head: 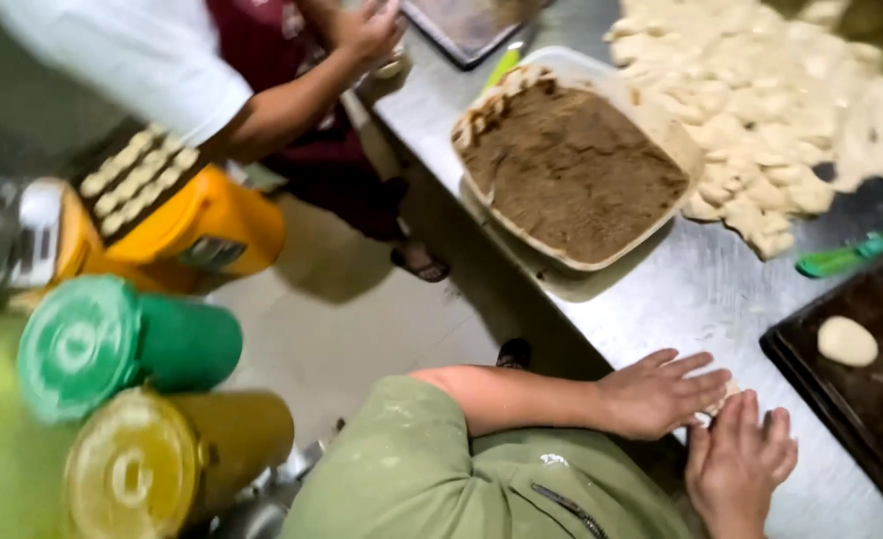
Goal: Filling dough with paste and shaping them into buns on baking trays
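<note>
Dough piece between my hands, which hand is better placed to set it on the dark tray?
Probably the right. The right hand lies nearest the dark tray edge, fingers touching the dough piece. The left hand lies flat over it.

A bakery kitchen is shown: a steel desk is covered with a heap of dough pieces, a tub of brown filling and a dark baking tray.
</note>
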